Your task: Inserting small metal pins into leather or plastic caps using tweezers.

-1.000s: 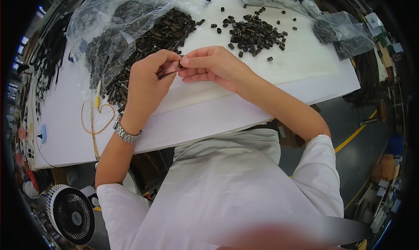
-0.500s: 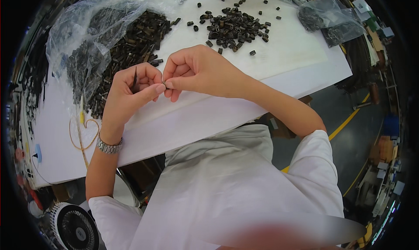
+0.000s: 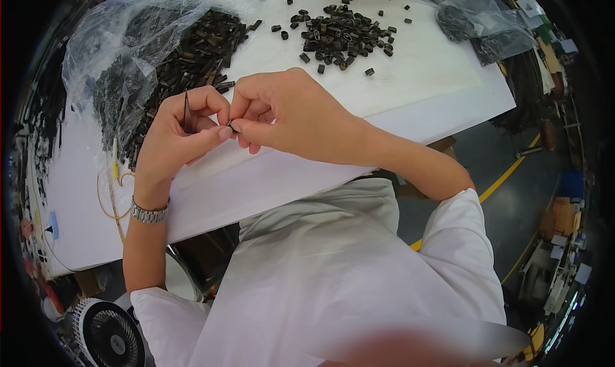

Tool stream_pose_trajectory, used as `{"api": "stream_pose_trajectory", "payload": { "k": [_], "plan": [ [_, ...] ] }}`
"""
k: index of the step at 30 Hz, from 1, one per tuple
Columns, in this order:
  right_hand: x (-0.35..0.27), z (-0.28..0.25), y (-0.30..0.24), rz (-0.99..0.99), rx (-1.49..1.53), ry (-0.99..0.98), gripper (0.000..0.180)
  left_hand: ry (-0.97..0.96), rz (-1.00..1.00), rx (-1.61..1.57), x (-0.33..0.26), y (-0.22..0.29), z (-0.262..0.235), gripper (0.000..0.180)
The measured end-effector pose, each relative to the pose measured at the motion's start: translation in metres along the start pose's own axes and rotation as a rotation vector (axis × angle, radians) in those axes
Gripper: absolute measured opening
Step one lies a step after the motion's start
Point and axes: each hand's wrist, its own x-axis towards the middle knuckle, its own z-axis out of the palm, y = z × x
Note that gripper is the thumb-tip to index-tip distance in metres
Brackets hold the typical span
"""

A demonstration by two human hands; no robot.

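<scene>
Over the near part of the white table, my left hand and my right hand meet with their fingertips. Between them they pinch a small dark loop-like piece, mostly hidden by the fingers. A thin, dark, pointed tool is tucked in my left hand, its tip upward; the rest of it cannot be seen. Beyond my right hand lies a loose pile of small dark loops. Past my left hand spreads a heap of dark short pieces, partly under a clear plastic bag.
Filled clear bags lie at the table's far right corner. A yellow-tipped tool and a yellowish cord are left of my left wrist. A fan stands at the lower left, beside the white table.
Both hands have shifted slightly left, still pinching the small piece together. The pointed tool in my left hand now stands more upright.
</scene>
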Motion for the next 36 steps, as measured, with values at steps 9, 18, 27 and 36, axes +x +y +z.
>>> {"api": "stream_pose_trajectory", "payload": {
  "k": [9, 18, 27, 36],
  "plan": [
    [-0.001, 0.017, 0.013, -0.134, -0.313, 0.122, 0.008, 0.197, 0.037, 0.201, -0.001, 0.001, 0.023, 0.012],
    [0.043, 0.016, 0.049, -0.270, -0.344, 0.300, 0.008, 0.519, 0.318, 0.488, 0.013, -0.016, 0.015, 0.009],
    [0.038, 0.021, 0.039, -0.393, -0.117, 0.346, 0.013, 0.019, 0.080, -0.634, 0.010, -0.022, -0.005, 0.024],
    [0.025, 0.025, 0.019, -0.259, 0.171, 0.291, 0.019, 0.455, 0.240, 0.252, -0.008, 0.009, 0.007, 0.016]
  ]
}}
